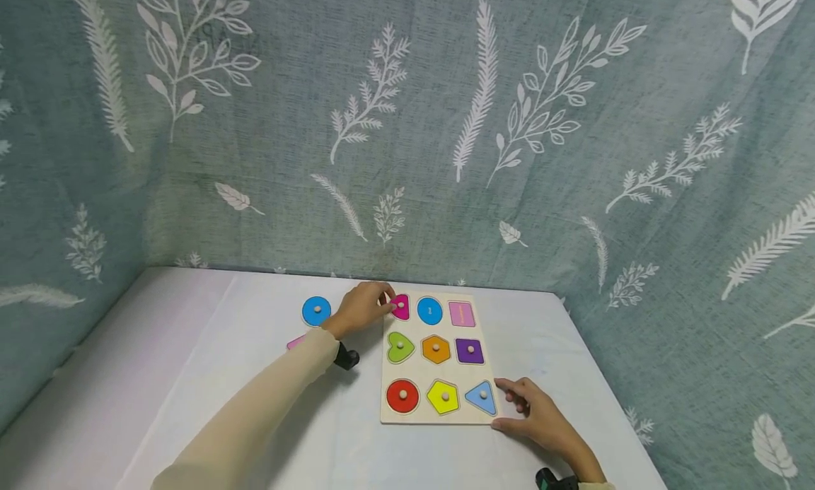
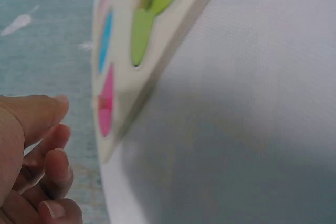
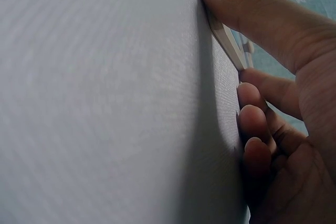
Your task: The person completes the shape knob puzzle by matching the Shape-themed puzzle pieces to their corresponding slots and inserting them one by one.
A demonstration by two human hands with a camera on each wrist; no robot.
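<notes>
A wooden knob puzzle board (image 1: 417, 368) lies on the table. My left hand (image 1: 364, 307) is at its far left corner, beside the magenta piece (image 1: 400, 312), which lies in its recess. In the left wrist view, the left hand's fingers are loosely bent, hold nothing and stand apart from that piece's knob. My right hand (image 1: 538, 418) grips the near right corner of the board, thumb at the near edge and index finger along the right side. Its other fingers curl beneath, as the right wrist view shows.
On the table left of the board lies a blue round piece (image 1: 316, 310) with a knob. A pink piece (image 1: 296, 342) shows partly from behind the left sleeve. The blue round recess (image 1: 429, 310) and pink square recess (image 1: 462, 314) show printed words. Patterned cloth (image 1: 407, 214) hangs behind.
</notes>
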